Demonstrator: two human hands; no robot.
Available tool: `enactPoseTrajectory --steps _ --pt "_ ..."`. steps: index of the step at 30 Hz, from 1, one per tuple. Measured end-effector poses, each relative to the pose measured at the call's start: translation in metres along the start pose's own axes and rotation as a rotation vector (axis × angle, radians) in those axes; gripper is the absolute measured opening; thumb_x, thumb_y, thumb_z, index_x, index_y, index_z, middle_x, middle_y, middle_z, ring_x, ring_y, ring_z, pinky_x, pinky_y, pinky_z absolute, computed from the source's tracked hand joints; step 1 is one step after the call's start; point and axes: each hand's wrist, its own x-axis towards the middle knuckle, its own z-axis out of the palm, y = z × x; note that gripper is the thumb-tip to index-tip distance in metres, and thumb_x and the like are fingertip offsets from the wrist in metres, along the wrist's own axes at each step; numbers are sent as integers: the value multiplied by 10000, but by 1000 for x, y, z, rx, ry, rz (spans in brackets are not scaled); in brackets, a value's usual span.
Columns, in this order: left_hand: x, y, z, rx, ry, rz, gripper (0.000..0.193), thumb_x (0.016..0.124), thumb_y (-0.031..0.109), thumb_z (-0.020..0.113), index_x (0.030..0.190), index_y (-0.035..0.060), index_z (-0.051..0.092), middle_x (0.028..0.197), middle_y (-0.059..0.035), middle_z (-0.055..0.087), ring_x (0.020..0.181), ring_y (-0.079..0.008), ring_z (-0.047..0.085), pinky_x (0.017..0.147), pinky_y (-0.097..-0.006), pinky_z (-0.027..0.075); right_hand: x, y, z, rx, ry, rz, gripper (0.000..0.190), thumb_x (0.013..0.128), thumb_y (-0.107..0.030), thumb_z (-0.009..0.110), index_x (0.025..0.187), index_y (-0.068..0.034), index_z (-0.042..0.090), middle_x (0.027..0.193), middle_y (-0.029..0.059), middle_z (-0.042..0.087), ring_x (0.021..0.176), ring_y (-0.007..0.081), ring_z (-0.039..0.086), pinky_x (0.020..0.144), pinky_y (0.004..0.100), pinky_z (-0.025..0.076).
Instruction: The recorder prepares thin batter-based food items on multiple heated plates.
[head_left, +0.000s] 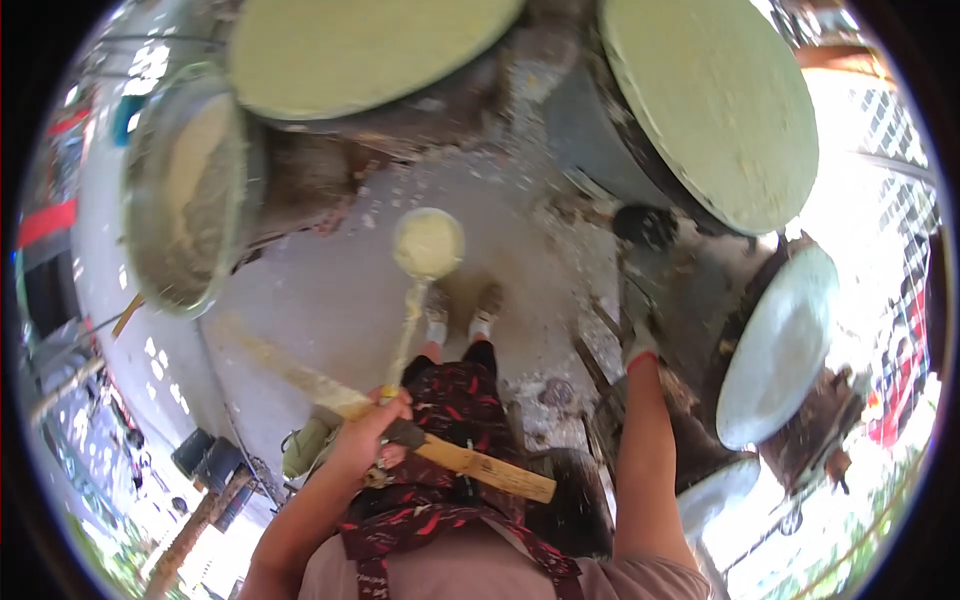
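Note:
My left hand grips a ladle and a flat wooden paddle together. Pale, creamy stuff coats the ladle's bowl and fills it at least partly; the paddle crosses in front of my apron, its far end blurred. My right arm reaches down to the right, where my right hand, in a whitish glove, is low beside wooden sticks; its fingers are blurred and I cannot tell whether they hold anything. Ahead are two large round surfaces covered in pale yellow-green material, one at the top left and one at the top right.
A deep round basin with pale contents stands at the left. Two bluish round lids or pans are at the right. A dark log lies near my right side. Dark buckets are at the lower left. Debris litters the floor.

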Motion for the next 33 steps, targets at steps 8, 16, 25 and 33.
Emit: enactPoseTrajectory --steps 8,16,25,33 --pt "-68 12 -23 -121 126 197 190 931 276 562 903 96 507 539 -15 451 380 -94 401 354 -253 298 -435 -138 343 -778 -1288 487 385 862 -223 605 1191 -26 575 830 39 641 648 103 583 596 229 467" --pt "-115 76 -92 47 241 580 221 954 282 529 897 70 511 572 -4 460 397 -109 428 358 -249 338 -673 -185 448 -1241 -1577 -305 529 877 -148 535 1370 -21 391 1088 112 651 979 205 634 895 315 464" --pt "-140 205 -310 -403 304 563 170 911 189 512 858 28 522 630 -21 451 450 -110 404 391 -255 309 -661 -66 665 -1228 -1403 -559 361 918 -241 509 1245 -93 549 892 177 668 825 337 654 718 435 490" --pt "-64 301 -477 219 975 346 211 873 146 533 957 -44 497 779 -189 592 606 -292 598 503 -388 473 -703 34 846 -1756 -1187 -1006 323 893 -250 460 1186 -173 572 910 216 657 904 395 619 781 501 472"
